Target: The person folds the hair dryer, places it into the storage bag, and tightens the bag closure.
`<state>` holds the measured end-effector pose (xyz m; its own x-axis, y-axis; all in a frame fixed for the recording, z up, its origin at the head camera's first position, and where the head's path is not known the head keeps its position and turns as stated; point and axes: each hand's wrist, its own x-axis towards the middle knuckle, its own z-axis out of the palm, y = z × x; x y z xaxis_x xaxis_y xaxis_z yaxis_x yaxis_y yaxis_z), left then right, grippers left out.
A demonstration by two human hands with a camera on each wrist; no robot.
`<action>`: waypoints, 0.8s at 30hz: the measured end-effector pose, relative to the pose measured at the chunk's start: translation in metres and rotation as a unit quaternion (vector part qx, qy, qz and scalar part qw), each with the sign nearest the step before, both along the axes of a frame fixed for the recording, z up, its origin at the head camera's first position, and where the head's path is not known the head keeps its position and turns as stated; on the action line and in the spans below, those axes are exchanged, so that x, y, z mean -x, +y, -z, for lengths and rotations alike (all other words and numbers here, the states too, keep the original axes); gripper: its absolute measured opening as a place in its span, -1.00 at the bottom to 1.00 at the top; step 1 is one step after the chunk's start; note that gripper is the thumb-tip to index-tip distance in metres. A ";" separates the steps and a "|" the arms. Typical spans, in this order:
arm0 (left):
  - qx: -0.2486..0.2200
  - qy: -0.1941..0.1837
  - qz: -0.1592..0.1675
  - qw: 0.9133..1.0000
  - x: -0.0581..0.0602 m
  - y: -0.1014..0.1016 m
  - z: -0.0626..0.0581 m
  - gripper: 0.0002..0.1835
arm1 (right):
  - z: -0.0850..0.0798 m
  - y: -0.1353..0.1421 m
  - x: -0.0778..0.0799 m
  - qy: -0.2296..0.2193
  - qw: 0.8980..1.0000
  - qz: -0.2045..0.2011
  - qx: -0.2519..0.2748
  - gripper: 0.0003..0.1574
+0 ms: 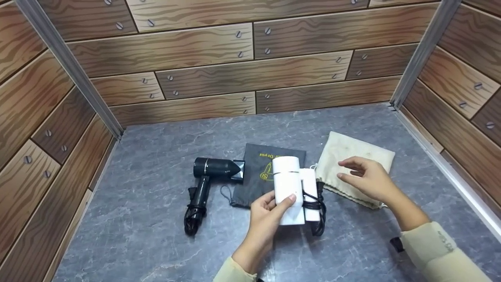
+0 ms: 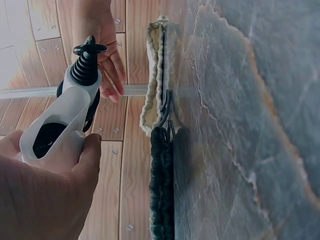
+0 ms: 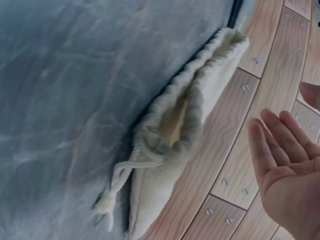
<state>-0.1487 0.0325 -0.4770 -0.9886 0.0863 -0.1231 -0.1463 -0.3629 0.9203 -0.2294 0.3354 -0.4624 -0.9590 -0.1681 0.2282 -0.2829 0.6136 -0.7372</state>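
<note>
My left hand [image 1: 264, 217] grips a white hair dryer [image 1: 286, 184] by its barrel, thumb on top and fingers underneath, above the table. The dryer's handle lies folded at its right side, with the black cord [image 1: 319, 207] wound round it. In the left wrist view the open nozzle end of the white hair dryer [image 2: 67, 127] faces the camera. My right hand [image 1: 368, 178] hovers over a cream drawstring pouch [image 1: 356, 156], fingers loosely bent and nothing held. The pouch's gathered mouth [image 3: 175, 122] gapes a little in the right wrist view.
A black hair dryer [image 1: 215, 167] with its cord wrapped round the handle lies on the left of the grey marbled table [image 1: 148, 219]. Beneath the white dryer is a dark grey drawstring pouch [image 1: 256, 156] with yellow print. Wood-patterned walls [image 1: 203, 78] enclose three sides.
</note>
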 end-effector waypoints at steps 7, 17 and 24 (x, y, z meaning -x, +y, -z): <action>0.000 -0.005 0.004 1.000 -0.001 0.001 0.001 -0.41 | 0.011 0.003 0.000 0.017 0.996 -0.021 -0.087 -0.66; -0.004 -0.011 0.011 1.000 -0.002 0.002 0.002 -0.42 | 0.019 0.009 0.000 0.003 0.983 -0.048 -0.176 -0.67; -0.001 -0.016 0.012 1.000 -0.002 0.003 0.002 -0.42 | 0.022 0.012 0.000 0.006 0.980 -0.053 -0.192 -0.63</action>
